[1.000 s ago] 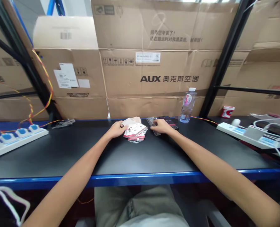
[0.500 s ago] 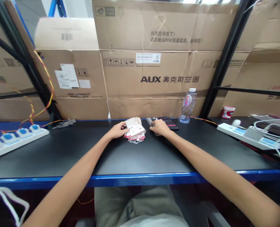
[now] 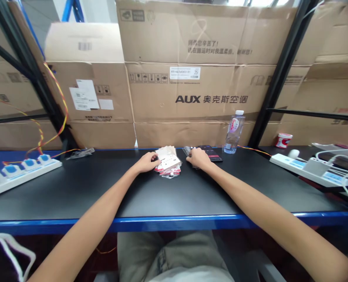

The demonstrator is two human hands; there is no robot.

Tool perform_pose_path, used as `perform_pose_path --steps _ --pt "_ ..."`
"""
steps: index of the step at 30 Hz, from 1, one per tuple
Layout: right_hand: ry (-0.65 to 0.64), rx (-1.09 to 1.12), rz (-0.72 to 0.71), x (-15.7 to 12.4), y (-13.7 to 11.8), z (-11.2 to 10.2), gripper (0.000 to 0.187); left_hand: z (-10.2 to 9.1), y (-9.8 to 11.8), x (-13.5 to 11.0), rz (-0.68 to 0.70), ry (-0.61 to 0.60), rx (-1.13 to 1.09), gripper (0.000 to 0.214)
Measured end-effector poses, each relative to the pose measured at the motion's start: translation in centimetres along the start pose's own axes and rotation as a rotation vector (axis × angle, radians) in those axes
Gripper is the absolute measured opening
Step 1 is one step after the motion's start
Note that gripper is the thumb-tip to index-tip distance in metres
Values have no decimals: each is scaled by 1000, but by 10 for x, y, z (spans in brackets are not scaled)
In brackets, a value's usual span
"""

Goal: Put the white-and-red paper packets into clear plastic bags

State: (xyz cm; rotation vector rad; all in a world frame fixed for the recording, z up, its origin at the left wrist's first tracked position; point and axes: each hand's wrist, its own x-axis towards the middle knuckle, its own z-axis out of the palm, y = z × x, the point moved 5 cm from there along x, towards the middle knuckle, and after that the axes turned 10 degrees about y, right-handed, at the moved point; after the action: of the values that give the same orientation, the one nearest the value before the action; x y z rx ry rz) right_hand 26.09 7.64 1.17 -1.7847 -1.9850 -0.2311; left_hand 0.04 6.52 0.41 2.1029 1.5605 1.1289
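My left hand [image 3: 148, 162] is at the left edge of a loose stack of white and red cards in clear plastic bags [image 3: 168, 166], fingers curled with thumb and fingertips on the stack's edge. Just right of the stack, my right hand [image 3: 199, 158] rests palm down, its fingers closed on a clear plastic bag [image 3: 187, 150] that it partly covers. What the bag holds cannot be made out. Behind this hand lies a flat dark box [image 3: 215, 154] with a pink line on it.
A water bottle [image 3: 234, 132] stands at the back right of the black table [image 3: 176, 201]. Power strips lie at the left [image 3: 24, 176] and right [image 3: 311, 169]. Near the left post is crumpled clear plastic [image 3: 81, 153]. Cardboard [image 3: 188, 117] walls the back edge.
Both hands stay almost in place, with only slight shifts of the fingers. The whole view has moved by a few pixels.
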Motion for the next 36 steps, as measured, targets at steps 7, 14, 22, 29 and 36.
perform_pose_path --steps 7,14,22,29,36 --pt "-41 6 -43 -4 1 0 28 2 1 -4 1 -53 42 55" --pt "2 17 -57 -5 0 -1 30 2 7 -7 47 -95 104 61" --pt "-13 48 -38 -6 2 -2 29 0 10 -9 -5 -99 108 68" --pt "104 219 -147 -13 -9 -13 33 2 12 -11 -25 -138 42 89" --pt "309 494 -317 -20 -39 -30 22 -8 4 3 -2 63 -14 59"
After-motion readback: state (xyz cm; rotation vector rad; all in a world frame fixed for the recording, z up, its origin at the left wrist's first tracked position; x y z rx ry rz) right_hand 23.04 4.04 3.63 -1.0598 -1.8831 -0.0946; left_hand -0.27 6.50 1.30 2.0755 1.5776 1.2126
